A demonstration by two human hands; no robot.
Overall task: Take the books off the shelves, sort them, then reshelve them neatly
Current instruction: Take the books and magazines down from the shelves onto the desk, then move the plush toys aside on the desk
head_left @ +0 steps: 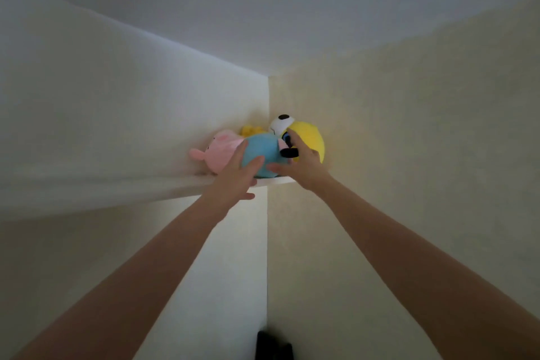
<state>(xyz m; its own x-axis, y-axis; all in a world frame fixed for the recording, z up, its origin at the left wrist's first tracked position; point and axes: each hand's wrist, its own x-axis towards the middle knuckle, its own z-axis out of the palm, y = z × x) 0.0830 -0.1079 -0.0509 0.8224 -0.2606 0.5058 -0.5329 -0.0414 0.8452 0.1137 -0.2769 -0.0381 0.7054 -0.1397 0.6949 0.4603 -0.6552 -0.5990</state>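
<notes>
No books are in view. I look up at a high white shelf point(122, 187) in the corner of the room. Soft toys lie on it: a pink one point(217, 152) on the left, a light blue one point(260, 149) in the middle and a yellow one with big eyes point(309, 137) against the right wall. Both arms reach up. My left hand point(236, 177) lies against the blue toy's left side with straight fingers. My right hand point(302, 164) touches the blue and yellow toys from the right, fingers extended.
Two pale walls meet in a corner point(267, 96) behind the toys, with the ceiling above. A small yellow item point(249, 129) sits behind the toys. A dark object point(273, 346) shows at the bottom edge.
</notes>
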